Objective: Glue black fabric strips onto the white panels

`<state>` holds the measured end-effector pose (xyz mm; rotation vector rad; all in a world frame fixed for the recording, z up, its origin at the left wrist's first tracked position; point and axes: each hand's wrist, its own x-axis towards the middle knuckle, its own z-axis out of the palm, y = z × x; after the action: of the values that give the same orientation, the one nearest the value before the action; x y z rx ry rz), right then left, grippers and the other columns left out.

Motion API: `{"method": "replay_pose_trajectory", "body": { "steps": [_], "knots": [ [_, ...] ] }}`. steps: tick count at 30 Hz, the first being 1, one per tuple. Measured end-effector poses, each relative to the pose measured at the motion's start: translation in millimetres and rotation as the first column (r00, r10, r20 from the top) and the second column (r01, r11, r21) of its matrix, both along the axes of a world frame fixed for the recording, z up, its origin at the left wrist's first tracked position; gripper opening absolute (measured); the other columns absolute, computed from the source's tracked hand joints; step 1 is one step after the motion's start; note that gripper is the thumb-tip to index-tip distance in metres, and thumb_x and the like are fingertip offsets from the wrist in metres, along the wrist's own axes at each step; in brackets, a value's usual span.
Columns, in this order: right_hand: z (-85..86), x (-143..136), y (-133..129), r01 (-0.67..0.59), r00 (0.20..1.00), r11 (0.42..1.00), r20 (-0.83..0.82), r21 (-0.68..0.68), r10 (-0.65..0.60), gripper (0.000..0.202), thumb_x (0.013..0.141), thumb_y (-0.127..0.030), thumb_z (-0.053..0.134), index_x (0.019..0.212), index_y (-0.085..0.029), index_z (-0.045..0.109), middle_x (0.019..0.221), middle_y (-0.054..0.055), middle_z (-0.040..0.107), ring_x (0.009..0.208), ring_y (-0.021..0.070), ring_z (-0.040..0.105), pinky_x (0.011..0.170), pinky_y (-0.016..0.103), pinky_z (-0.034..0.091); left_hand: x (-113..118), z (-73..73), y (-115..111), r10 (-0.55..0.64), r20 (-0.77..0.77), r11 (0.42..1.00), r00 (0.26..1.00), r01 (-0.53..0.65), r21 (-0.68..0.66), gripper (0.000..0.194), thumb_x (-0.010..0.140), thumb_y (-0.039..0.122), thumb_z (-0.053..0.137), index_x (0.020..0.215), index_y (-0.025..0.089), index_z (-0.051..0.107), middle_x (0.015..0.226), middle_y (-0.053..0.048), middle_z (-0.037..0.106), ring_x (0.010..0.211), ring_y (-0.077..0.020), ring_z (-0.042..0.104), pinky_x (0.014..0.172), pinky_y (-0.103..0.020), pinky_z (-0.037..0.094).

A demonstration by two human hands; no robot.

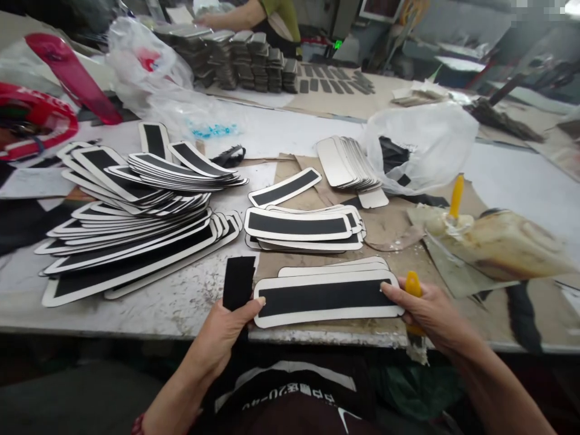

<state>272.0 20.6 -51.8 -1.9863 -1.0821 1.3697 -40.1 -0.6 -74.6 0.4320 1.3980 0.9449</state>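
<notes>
Near the table's front edge, a long white panel with a black strip along its middle [326, 300] is stretched between my two hands. My left hand [229, 323] pinches the panel's left end, thumb on top, and also grips a black fabric strip [238, 281] that stands up beside it. At the other end, my right hand [423, 308] is closed on the panel's right edge. A yellow-handled spreader [413, 284] with whitish residue at its lower end is held in that same hand. Just behind lie plain white panels [335, 266], partly hidden by the held one.
Fanned piles of black-and-white panels [136, 241] cover the left. A smaller pile [299, 223] lies centrally, with white blanks [344, 160] behind. To the right are a plastic bag [421, 142] and a glue-smeared container [507, 241] with a yellow handle. A person's arm [235, 15] shows behind.
</notes>
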Motion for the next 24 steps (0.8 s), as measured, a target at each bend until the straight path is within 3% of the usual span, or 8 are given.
{"method": "replay_pose_trajectory", "body": {
  "steps": [3,7,10,17,20,24],
  "knots": [
    [-1.0,-3,-4,0.046,0.985,0.997,-0.169,0.054,-0.036,0.04,0.064,-0.05,0.071,0.068,-0.018,0.047,0.051,-0.008,0.038,0.041,0.0039,0.03,0.037,0.018,0.023,-2,-0.4,-2,0.054,0.176,0.998,0.983,-0.055,0.002,0.034,0.059,0.024,0.076,0.089,0.016,0.063,0.071,0.0,0.065,0.061,-0.016,0.059,0.06,-0.028,0.048],
    [-7.3,-6,-12,0.164,0.909,0.986,-0.39,0.016,-0.145,0.04,0.064,-0.048,0.072,0.067,-0.018,0.046,0.045,-0.01,0.034,0.038,0.0022,0.024,0.037,0.016,0.022,-3,-5.6,-6,0.177,0.332,0.984,0.927,-0.166,-0.06,0.027,0.057,0.015,0.076,0.08,0.017,0.062,0.066,0.003,0.063,0.059,-0.0135,0.06,0.06,-0.026,0.049],
    [-10.0,-9,-15,0.198,0.875,0.98,-0.447,-0.021,-0.186,0.044,0.062,-0.049,0.073,0.064,-0.019,0.041,0.041,-0.011,0.029,0.035,0.0014,0.02,0.036,0.015,0.021,-4,-9.7,-8,0.18,0.394,0.984,0.902,-0.157,-0.088,0.024,0.058,0.014,0.075,0.078,0.017,0.062,0.068,0.002,0.064,0.061,-0.0141,0.061,0.063,-0.026,0.05],
    [-5.2,-6,-12,0.123,0.946,0.992,-0.301,-0.018,-0.122,0.036,0.064,-0.046,0.073,0.069,-0.019,0.049,0.05,-0.008,0.039,0.039,0.0041,0.031,0.035,0.017,0.024,-6,-3.7,-4,0.09,0.272,0.996,0.958,-0.092,-0.006,0.032,0.063,0.023,0.075,0.092,0.016,0.064,0.077,-0.002,0.067,0.067,-0.017,0.062,0.064,-0.028,0.05],
    [-6.4,-6,-10,0.129,0.957,0.991,-0.258,-0.025,-0.131,0.038,0.065,-0.047,0.072,0.069,-0.018,0.047,0.049,-0.009,0.035,0.04,0.0039,0.029,0.036,0.017,0.023,-8,-1.6,-4,0.064,0.234,0.997,0.97,-0.071,0.022,0.027,0.062,0.029,0.076,0.081,0.015,0.064,0.065,0.001,0.062,0.053,-0.0104,0.054,0.053,-0.022,0.046],
    [-7.9,-10,-6,0.095,0.936,0.995,-0.342,0.028,-0.08,0.042,0.067,-0.053,0.068,0.067,-0.017,0.046,0.052,-0.009,0.037,0.041,0.0028,0.029,0.039,0.016,0.022,-12,-1.7,-3,0.058,0.102,0.998,0.993,-0.056,-0.021,0.029,0.059,0.036,0.078,0.072,0.017,0.06,0.051,0.006,0.051,0.043,-0.0068,0.042,0.043,-0.019,0.04]
  ]
}}
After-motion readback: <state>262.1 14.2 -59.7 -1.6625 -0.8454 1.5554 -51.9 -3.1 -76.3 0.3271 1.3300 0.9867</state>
